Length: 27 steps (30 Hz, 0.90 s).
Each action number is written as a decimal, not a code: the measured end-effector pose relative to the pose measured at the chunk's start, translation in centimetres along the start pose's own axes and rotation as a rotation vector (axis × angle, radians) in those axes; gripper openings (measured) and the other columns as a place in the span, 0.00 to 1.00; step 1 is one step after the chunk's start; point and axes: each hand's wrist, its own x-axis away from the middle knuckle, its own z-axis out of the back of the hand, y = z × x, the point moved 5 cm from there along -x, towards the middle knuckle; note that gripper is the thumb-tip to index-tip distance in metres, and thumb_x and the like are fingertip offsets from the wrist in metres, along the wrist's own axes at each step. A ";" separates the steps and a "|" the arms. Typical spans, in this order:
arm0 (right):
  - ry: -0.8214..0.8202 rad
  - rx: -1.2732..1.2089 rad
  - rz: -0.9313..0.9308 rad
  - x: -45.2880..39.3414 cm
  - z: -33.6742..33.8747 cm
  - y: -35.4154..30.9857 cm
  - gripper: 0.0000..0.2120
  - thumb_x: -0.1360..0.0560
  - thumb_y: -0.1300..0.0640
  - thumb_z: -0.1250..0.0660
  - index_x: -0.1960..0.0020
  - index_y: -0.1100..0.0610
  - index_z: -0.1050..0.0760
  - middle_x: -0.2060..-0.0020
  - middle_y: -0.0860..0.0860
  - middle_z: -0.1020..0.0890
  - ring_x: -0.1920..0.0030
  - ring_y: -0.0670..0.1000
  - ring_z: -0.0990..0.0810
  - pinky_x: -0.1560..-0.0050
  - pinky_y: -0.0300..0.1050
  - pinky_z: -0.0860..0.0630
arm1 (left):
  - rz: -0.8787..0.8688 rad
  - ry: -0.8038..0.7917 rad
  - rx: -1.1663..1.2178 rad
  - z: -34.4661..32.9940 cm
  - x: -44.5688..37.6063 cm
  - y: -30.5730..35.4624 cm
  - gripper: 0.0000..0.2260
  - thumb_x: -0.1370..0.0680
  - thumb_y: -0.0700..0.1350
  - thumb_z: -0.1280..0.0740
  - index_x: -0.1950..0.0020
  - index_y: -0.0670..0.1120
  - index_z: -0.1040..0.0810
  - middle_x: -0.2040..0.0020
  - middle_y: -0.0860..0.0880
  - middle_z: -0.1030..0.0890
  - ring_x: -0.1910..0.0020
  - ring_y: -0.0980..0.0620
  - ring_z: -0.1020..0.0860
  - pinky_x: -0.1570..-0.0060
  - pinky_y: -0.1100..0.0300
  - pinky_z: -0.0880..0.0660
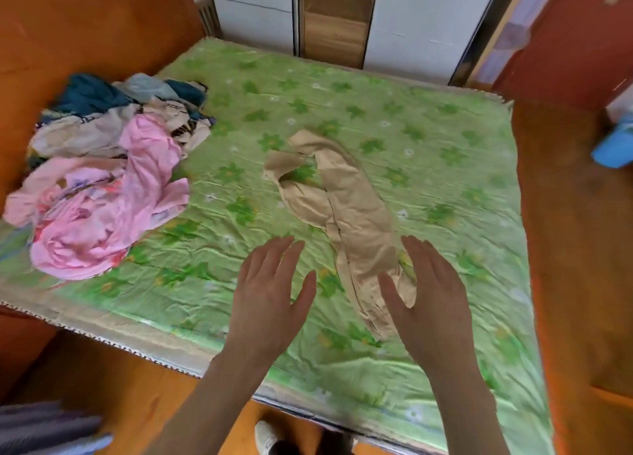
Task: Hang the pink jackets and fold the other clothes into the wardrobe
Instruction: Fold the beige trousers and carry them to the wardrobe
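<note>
At far left on the bed [445,166], a heap of clothes [113,125] with pink jackets [102,208] tangled in front; likely to drag neighbours along if pulled carelessly. Left hand [270,293] flat, fingers straight, holding nothing, over bare sheet. Beige garment [346,208] twisted lengthwise between the hands; risks a lumpy fold unless spread first. Right hand [428,290] likewise open and empty, thumb near the garment's lower end; contact unclear. Wardrobe [342,16] beyond the bed.

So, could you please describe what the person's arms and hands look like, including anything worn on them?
Both forearms are bare, with no sleeves in view. The left hand and right hand wear no gloves, and no rings, watch or bracelets show, though the frame is slightly blurred.
</note>
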 end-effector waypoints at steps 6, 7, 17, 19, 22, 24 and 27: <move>-0.040 0.018 -0.110 0.8 -2.4 8.5 0.28 0.20 0.47 0.32 0.23 0.58 0.29 0.26 0.55 0.25 0.25 0.59 0.29 0.26 0.61 0.32 | -0.018 -0.102 0.064 -8.8 -0.2 1.6 0.19 0.18 0.48 0.33 0.29 0.41 0.21 0.30 0.43 0.21 0.28 0.40 0.25 0.32 0.40 0.27; -0.052 0.023 -0.118 0.7 -3.3 10.0 0.28 0.20 0.48 0.31 0.23 0.58 0.29 0.27 0.55 0.24 0.25 0.59 0.28 0.26 0.61 0.31 | -0.007 -0.122 0.070 -10.5 -0.1 1.5 0.19 0.18 0.48 0.33 0.29 0.40 0.21 0.30 0.43 0.21 0.28 0.40 0.25 0.32 0.39 0.26; -0.219 0.129 -0.236 -0.2 -16.3 24.4 0.28 0.20 0.51 0.29 0.23 0.57 0.29 0.27 0.55 0.24 0.28 0.58 0.25 0.28 0.56 0.31 | 0.045 -0.304 0.133 -30.5 2.5 -0.9 0.20 0.17 0.50 0.37 0.29 0.41 0.22 0.32 0.43 0.20 0.30 0.42 0.24 0.31 0.42 0.26; -0.218 0.136 -0.261 -0.5 -18.9 27.4 0.27 0.20 0.51 0.30 0.23 0.58 0.29 0.28 0.55 0.24 0.29 0.59 0.24 0.29 0.57 0.30 | 0.032 -0.339 0.160 -35.0 3.2 -1.2 0.21 0.16 0.51 0.37 0.28 0.42 0.23 0.31 0.44 0.20 0.29 0.44 0.24 0.30 0.44 0.26; -0.221 0.122 -0.336 -0.6 -22.3 31.9 0.27 0.19 0.50 0.32 0.23 0.56 0.30 0.29 0.54 0.23 0.29 0.57 0.24 0.30 0.56 0.29 | 0.008 -0.391 0.170 -41.1 4.8 -1.3 0.19 0.15 0.50 0.37 0.27 0.42 0.23 0.33 0.45 0.20 0.31 0.45 0.23 0.30 0.44 0.25; -0.254 0.138 -0.378 -0.9 -24.5 35.0 0.28 0.18 0.48 0.34 0.21 0.54 0.34 0.27 0.52 0.25 0.27 0.56 0.27 0.28 0.53 0.32 | -0.014 -0.441 0.169 -44.8 5.8 -1.1 0.19 0.16 0.49 0.34 0.27 0.42 0.23 0.34 0.45 0.19 0.32 0.45 0.22 0.32 0.44 0.24; -0.321 0.156 -0.435 -1.6 -27.7 39.2 0.29 0.16 0.47 0.37 0.18 0.52 0.40 0.24 0.51 0.29 0.24 0.53 0.31 0.26 0.49 0.36 | -0.083 -0.543 0.148 -49.7 7.0 -0.9 0.22 0.18 0.51 0.33 0.27 0.43 0.24 0.33 0.46 0.20 0.32 0.46 0.23 0.30 0.46 0.25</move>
